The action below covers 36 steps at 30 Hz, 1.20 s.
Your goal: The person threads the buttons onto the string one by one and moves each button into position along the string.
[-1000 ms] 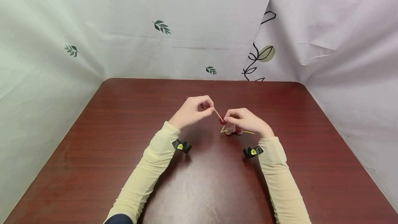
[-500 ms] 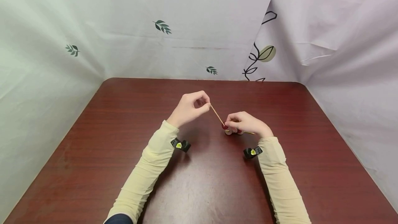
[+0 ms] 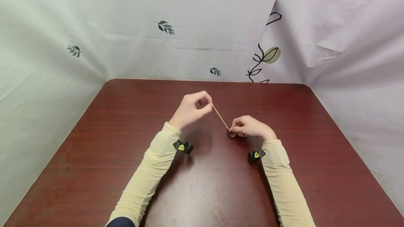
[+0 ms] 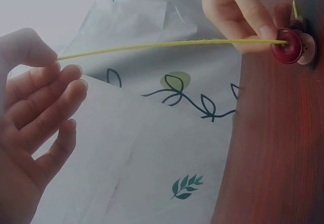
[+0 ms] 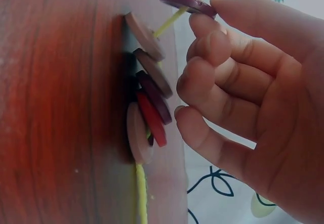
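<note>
My left hand (image 3: 190, 111) pinches the end of a yellow string (image 4: 172, 44) between thumb and forefinger, raised above the table. The string runs taut down to a dark red button (image 5: 185, 4), passing through its hole. Thumb and forefinger of my right hand (image 3: 252, 126) pinch that button by its edge, low near the tabletop. Just below it, several more buttons sit threaded in a row: a pale pink one (image 5: 144, 34), a bright red one (image 5: 152, 118) and others. Past the last button the string's tail (image 5: 141, 193) continues. In the head view my right hand mostly hides the row.
A dark reddish-brown wooden table (image 3: 202, 171) lies under both hands. White cloth (image 3: 126, 9) with leaf prints hangs behind it and along the sides. Each wrist wears a black strap-mounted camera (image 3: 183, 147).
My left hand has moved up and left, drawing out a longer taut stretch of string. My right hand has lowered with the dark red button, bringing it down to the other buttons.
</note>
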Motion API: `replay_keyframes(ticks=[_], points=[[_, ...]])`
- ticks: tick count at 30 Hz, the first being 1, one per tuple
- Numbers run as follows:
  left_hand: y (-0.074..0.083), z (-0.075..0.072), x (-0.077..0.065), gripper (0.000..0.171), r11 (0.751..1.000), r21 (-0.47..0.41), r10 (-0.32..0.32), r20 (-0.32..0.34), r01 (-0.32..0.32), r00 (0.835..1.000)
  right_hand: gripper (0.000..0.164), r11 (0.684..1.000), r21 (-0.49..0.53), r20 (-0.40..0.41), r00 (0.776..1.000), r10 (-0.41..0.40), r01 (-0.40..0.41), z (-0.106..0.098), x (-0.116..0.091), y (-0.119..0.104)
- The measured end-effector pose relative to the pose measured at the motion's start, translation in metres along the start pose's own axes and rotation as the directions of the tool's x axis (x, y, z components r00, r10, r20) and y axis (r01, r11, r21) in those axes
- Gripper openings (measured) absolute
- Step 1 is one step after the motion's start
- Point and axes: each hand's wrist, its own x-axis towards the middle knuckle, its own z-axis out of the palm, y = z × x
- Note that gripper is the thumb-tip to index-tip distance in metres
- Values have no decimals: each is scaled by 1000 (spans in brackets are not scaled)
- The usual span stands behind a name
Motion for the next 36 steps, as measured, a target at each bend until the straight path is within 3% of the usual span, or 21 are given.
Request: replay_keyframes(ticks=[11,18,24,31,36], points=[[-2,-1,1,8,1000,0,-18,-48,18,999,18,998,-63,-2,1000,12,-12,1,2,3],[-1,-1,0,9,999,-17,-49,-33,48,998,18,997,-81,-13,1000,13,-14,1,2,6],[-1,-1,1,8,999,-8,-34,-26,34,999,16,995,-94,-32,999,15,-18,0,1,8],[-5,-7,1,8,997,47,-60,40,58,997,12,996,-55,-98,993,64,-70,-12,-15,20],[-8,-14,0,3,983,159,-111,109,93,988,19,976,-132,-71,984,165,-173,-22,-29,35]])
